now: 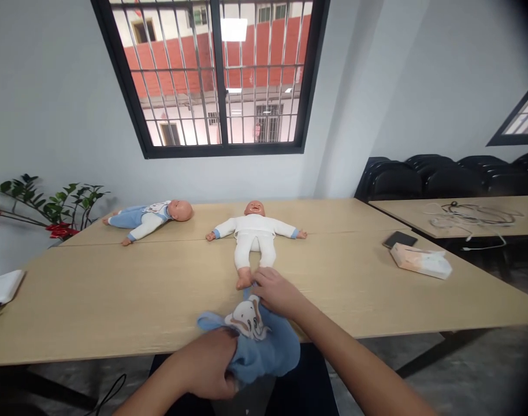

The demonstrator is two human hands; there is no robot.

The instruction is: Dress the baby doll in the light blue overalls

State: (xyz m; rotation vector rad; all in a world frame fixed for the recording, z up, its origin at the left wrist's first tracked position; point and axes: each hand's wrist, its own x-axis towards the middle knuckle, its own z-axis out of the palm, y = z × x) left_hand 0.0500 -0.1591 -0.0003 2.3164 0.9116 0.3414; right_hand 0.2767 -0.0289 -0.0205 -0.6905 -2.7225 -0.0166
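A pair of light blue doll overalls (pixel 264 353) with a white animal face on the front is bunched at the table's near edge. My left hand (pixel 214 361) is closed on its lower left side. Beyond it, my right hand (pixel 275 292) is closed at the upper edge by a strap; its fingertips are partly hidden and overlap one foot of the doll. This doll (pixel 255 245), in a white top and white trousers with blue cuffs, lies face up, arms spread, feet towards me. Its other foot is bare and visible.
A second doll (pixel 147 218) in blue and white lies at the back left, near a plant (pixel 69 208). To the right are a tissue pack (pixel 420 261) and a dark phone (pixel 400 239). Cables (pixel 476 216) lie on another table, with black chairs (pixel 450 176) behind. A white object (pixel 4 288) sits far left.
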